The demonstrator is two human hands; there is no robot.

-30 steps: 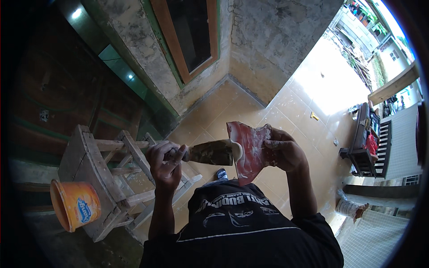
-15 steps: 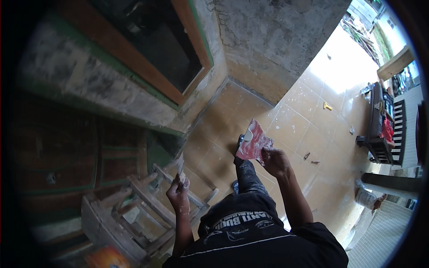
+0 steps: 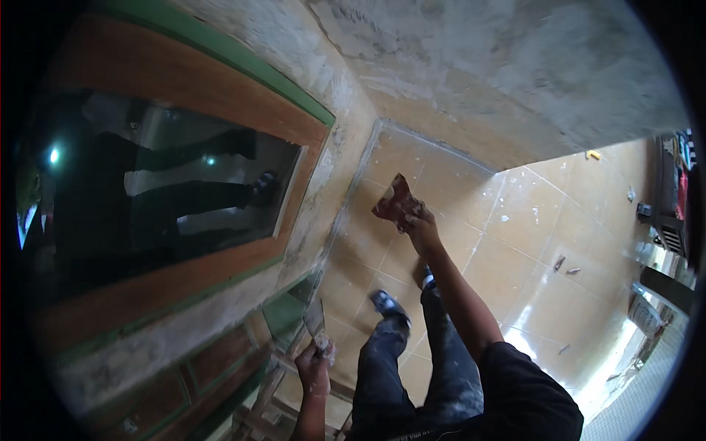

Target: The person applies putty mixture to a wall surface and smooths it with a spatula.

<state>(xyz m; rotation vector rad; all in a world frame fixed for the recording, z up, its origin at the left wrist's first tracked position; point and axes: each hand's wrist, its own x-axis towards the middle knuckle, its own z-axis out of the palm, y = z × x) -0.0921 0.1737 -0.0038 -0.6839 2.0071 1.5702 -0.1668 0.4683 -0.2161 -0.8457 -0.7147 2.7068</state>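
My left hand is closed around the handle of a putty knife, whose thin blade points up and away from me. White paste is smeared on the handle and fingers. Farther out, my right hand grips a flat, dark reddish piece with an uneven outline. Its far side is raised above the floor tiles near the wall corner. I cannot make out its material.
A patchy, rough wall meets the tiled floor ahead. At the left is a wood-framed window with green trim. A wooden stand is by my left arm. Small scraps and a yellow object lie rightward.
My view has shifted toward the window and wall corner, and both feet now show. My right arm is stretched farther out with the reddish piece, now tilted. The putty knife stays in my left hand.
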